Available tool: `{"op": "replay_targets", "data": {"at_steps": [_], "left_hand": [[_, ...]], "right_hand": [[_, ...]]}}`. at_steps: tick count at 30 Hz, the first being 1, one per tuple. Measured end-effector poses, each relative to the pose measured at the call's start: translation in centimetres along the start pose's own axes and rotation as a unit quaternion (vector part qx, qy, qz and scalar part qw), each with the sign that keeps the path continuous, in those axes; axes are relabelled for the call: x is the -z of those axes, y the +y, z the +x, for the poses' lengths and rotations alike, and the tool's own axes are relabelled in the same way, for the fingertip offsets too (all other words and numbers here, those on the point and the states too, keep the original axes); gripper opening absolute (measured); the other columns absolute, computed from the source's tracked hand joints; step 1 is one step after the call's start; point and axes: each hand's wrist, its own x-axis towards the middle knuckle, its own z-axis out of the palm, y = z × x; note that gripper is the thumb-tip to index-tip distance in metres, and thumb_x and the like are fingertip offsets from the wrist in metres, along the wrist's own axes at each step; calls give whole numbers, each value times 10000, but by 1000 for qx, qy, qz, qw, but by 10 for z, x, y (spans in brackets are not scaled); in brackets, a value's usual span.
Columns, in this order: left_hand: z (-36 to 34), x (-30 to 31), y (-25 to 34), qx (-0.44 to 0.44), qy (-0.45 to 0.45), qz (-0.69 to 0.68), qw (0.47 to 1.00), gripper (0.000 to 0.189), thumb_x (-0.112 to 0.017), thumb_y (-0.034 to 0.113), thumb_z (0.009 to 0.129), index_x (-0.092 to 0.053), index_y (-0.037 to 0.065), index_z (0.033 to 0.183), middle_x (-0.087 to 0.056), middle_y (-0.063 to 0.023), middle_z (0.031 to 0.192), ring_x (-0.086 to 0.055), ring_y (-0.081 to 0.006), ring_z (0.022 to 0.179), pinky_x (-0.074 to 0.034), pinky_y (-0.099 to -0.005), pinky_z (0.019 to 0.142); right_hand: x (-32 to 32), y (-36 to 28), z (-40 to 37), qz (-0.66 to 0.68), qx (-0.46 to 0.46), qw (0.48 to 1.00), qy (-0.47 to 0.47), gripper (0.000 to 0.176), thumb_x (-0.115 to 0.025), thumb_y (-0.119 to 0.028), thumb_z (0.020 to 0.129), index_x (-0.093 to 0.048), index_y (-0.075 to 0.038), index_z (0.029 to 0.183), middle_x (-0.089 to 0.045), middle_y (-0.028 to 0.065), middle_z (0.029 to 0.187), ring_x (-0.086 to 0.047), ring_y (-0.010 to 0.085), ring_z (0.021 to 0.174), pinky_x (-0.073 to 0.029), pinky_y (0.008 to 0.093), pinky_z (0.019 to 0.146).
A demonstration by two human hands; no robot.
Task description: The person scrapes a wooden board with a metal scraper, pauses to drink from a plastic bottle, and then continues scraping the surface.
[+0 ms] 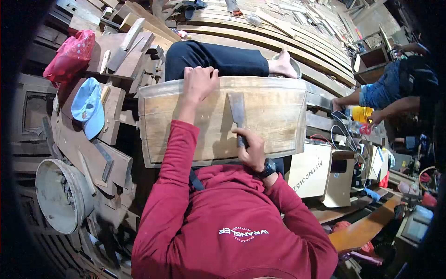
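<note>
Across my lap lies a wooden panel with a curved outline and a grey-edged rim. My left hand is at its far edge, left of the middle, fingers bent over the rim and gripping it. In my right hand, closed round the dark handle, is a putty knife. Its broad flat blade points away from me over the right half of the panel, overlapping the bare wood in this view. A dark watch sits on my right wrist.
To the left are a blue cap, a red bag, stacked boards and a white bucket. On the right stands a cardboard box beside cables. Another person sits at far right, a hand near a yellow container.
</note>
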Motion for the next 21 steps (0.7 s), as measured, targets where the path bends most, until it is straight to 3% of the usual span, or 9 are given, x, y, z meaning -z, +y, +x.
{"op": "replay_targets", "data": {"at_steps": [2, 6, 9, 10, 14, 17, 21], "left_hand": [[-1, -5, -1, 2, 4, 5, 1000, 341, -584, 359, 994, -794, 98, 930, -745, -188, 844, -715, -348, 852, -448, -472, 887], [1, -4, -2, -4, 9, 18, 1000, 344, -574, 354, 998, -791, 100, 912, -744, -182, 837, -717, -343, 851, -451, -468, 882], [0, -6, -3, -8, 17, 18, 1000, 342, -574, 350, 1001, -792, 97, 927, -743, -186, 840, -718, -343, 857, -453, -468, 883], [0, -6, -3, -5, 12, 19, 1000, 343, -575, 352, 1002, -792, 96, 931, -744, -186, 844, -718, -343, 859, -453, -468, 884], [0, -6, -3, -8, 26, 2, 1000, 344, -583, 354, 995, -793, 90, 930, -744, -190, 848, -717, -346, 860, -454, -471, 878], [-1, -7, -4, -6, 21, 8, 1000, 341, -583, 354, 993, -791, 93, 919, -743, -185, 840, -716, -346, 856, -454, -470, 876], [2, -3, -2, -9, 3, 17, 1000, 355, -568, 358, 1001, -785, 92, 910, -743, -190, 851, -715, -357, 869, -463, -492, 878]], "right_hand": [[-6, -1, 5, -18, -18, 1000, 3, 374, -557, 54, 751, -731, -46, 1067, -692, 180, 856, -675, 358, 736, -538, 398, 681], [4, 10, 0, 10, 21, 1000, 11, 411, -568, 45, 759, -705, -45, 1135, -686, 193, 914, -676, 365, 783, -536, 396, 709], [1, -5, 0, -3, -21, 1000, 2, 365, -562, 44, 736, -721, -36, 1055, -680, 181, 838, -677, 366, 738, -536, 399, 679], [-3, -5, 5, -12, 8, 1000, 21, 381, -556, 35, 713, -720, -32, 1051, -676, 182, 832, -677, 363, 739, -536, 398, 681], [6, 11, -7, 29, 17, 999, -11, 452, -560, 13, 711, -704, -46, 1136, -685, 197, 918, -686, 359, 803, -542, 395, 728], [1, -10, 6, -2, 9, 1000, 22, 356, -549, 53, 740, -735, -45, 1027, -673, 154, 788, -645, 305, 665, -506, 358, 645], [2, 0, 5, 33, -9, 999, 20, 380, -539, 52, 732, -728, -37, 1049, -701, 159, 855, -681, 317, 750, -523, 368, 698]]}}
